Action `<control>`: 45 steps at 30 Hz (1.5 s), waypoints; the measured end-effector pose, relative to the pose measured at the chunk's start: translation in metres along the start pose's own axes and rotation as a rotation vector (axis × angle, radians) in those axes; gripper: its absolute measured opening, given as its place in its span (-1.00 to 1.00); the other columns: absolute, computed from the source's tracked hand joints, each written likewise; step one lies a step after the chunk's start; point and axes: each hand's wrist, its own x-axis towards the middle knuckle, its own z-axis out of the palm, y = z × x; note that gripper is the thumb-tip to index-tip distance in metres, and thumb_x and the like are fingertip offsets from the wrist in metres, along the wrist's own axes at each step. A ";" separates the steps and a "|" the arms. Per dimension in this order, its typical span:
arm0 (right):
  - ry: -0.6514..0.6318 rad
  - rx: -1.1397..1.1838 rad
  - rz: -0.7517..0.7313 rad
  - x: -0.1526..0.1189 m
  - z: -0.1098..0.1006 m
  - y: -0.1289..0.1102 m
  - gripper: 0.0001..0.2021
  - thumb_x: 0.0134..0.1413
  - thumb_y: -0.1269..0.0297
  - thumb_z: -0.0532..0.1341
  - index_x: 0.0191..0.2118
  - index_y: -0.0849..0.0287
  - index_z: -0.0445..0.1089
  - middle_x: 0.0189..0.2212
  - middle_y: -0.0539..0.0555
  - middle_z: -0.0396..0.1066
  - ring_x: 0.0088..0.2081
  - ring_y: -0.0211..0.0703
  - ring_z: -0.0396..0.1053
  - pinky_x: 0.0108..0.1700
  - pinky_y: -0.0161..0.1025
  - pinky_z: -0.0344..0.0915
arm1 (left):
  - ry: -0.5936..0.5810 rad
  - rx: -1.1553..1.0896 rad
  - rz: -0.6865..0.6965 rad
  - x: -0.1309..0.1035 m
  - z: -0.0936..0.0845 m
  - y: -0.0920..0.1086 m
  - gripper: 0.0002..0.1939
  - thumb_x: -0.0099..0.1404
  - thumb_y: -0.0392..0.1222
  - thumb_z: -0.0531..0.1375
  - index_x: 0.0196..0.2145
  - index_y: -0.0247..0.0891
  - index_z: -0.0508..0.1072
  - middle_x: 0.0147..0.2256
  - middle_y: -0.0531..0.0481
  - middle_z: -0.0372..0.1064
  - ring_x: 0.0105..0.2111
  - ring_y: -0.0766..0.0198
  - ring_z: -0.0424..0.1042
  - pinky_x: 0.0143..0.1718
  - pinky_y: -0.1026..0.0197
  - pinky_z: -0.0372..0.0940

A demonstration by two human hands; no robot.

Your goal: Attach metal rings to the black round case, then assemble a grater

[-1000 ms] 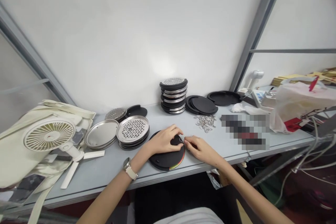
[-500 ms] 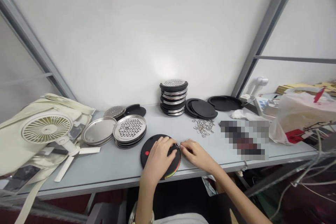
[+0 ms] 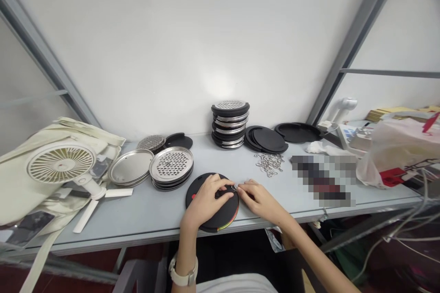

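Narrowed to a near-pinch, our right hand (image 3: 258, 201) meets a small metal clip (image 3: 234, 188) at the two-o'clock edge of the black disc (image 3: 220, 215); our left hand (image 3: 204, 200) lies across it, nine o'clock from the clip. Which fingers hold the clip, we cannot tell.

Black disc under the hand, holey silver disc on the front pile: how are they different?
The black disc looks dull, with a red spot; the silver disc looks shiny, with holes. The left hand rests on the black disc; no hand touches the silver disc. Both are round and flat.
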 end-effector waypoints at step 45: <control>0.019 0.029 -0.008 0.002 -0.001 -0.001 -0.72 0.27 0.39 -0.10 -0.49 0.13 0.11 -0.57 -0.05 0.19 -0.47 -0.22 0.18 -0.29 -0.26 0.14 | 0.020 0.185 0.084 0.003 0.001 0.005 -0.79 0.31 -0.19 0.06 -0.12 -0.09 0.39 -0.27 0.02 0.25 -0.19 0.22 0.23 -0.10 0.16 0.17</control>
